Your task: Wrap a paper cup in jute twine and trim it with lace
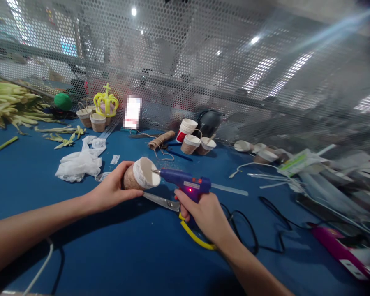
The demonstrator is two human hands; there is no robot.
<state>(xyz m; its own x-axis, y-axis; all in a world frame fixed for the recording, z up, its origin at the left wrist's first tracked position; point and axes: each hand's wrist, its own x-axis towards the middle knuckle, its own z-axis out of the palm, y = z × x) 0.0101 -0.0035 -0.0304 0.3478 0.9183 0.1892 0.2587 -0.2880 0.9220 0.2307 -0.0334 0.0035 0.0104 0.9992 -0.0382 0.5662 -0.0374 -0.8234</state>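
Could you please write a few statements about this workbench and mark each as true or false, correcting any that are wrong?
1. The left hand holds a cup. True.
2. The cup is green all over. False: it is brown with a white rim.
3. The right hand grips a glue gun. True.
4. The glue gun points away from the cup. False: its nozzle points toward it.
5. The scissors have yellow on the handle. True.
6. The glue gun shows no light. False: a red light is lit.
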